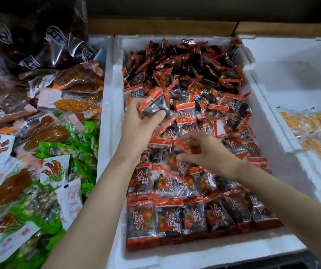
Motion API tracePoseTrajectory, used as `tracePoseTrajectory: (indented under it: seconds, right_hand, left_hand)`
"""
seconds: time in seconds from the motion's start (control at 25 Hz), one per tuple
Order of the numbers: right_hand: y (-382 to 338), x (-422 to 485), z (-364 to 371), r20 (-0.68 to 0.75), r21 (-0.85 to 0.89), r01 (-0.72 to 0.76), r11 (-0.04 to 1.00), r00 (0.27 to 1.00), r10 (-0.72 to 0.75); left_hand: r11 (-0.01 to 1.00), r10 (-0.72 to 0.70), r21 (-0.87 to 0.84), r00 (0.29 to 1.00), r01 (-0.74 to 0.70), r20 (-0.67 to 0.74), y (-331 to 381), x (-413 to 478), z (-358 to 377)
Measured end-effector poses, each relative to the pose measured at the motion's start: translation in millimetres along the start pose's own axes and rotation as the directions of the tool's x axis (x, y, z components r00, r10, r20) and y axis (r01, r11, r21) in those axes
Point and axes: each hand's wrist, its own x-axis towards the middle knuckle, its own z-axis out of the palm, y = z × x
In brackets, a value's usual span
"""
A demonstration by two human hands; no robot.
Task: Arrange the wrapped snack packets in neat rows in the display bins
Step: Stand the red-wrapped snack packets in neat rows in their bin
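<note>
A white foam bin [111, 133] in the middle holds many dark snack packets with red-orange ends. Along its near edge, a neat row of packets [198, 218] lies side by side, with a second row behind it. Farther back the packets lie in a loose heap [190, 61]. My left hand [139, 123] holds one packet [154, 104] lifted above the bin's left side. My right hand [206, 150] reaches in from the right, and its fingers pinch a packet [179, 150] in the bin's middle; it looks blurred.
Left of the bin lies a mixed pile of green, white and orange snack packets [39, 152], with large dark bags [39, 41] behind. A second foam bin [291, 105] on the right holds yellow packets [314, 129] at its right side.
</note>
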Motion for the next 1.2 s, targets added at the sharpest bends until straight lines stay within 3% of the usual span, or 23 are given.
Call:
tracePoseTrajectory:
  seconds: [0.08,0.24,0.4,0.52,0.6,0.68,0.72,0.88,0.96,1.0,1.08,1.2]
  right_hand:
    - [-1,7,15,0.098,-0.087,-0.007,0.996,0.995,0.015]
    - [1,20,40,0.247,-0.178,0.119,0.977,0.966,-0.072]
    - [3,19,38,0.138,-0.138,0.091,0.986,0.988,-0.072]
    - [5,8,33,-0.049,-0.064,0.044,0.997,0.998,-0.047]
    - [6,1,22,-0.174,0.169,-0.011,0.986,0.984,0.041]
    - [4,-3,5,-0.174,0.458,-0.031,0.889,0.977,0.124]
    - [2,-6,-2,-0.15,0.518,-0.018,0.855,0.982,0.111]
    - [3,-19,-6,-0.149,0.356,0.064,0.932,0.989,-0.011]
    - [11,-22,-9,-0.251,0.294,0.054,0.954,0.968,0.023]
    - [16,-22,-12,-0.293,0.277,0.032,0.96,0.955,0.053]
    - [25,-21,-17,-0.314,0.282,-0.008,0.959,0.944,0.1]
    - [30,-21,-19,-0.269,0.271,-0.058,0.961,0.954,0.134]
  left_hand:
    - [0.999,-0.009,0.048,0.999,0.007,0.038,-2,0,1]
    - [0.989,-0.008,0.148,0.994,-0.008,0.108,-8,2,-3]
    - [0.98,-0.037,0.197,0.992,0.012,0.123,-11,5,-5]
    - [0.976,-0.064,0.215,0.986,0.03,0.151,-10,4,-4]
    - [0.972,-0.055,0.236,0.979,0.007,0.197,-8,2,-2]
    - [0.96,-0.031,0.277,0.959,-0.05,0.283,-8,-1,1]
    - [0.954,-0.021,0.289,0.945,-0.08,0.328,-8,-3,3]
    - [0.914,0.046,0.336,0.88,-0.229,0.473,-13,-9,14]
    - [0.735,0.187,0.538,0.885,-0.414,0.426,-22,-4,16]
    - [0.627,0.273,0.645,0.899,-0.437,0.344,-25,2,13]
    - [0.556,0.352,0.761,0.924,-0.335,0.15,-30,15,5]
    - [0.537,0.248,0.83,0.969,-0.151,0.016,-39,28,2]
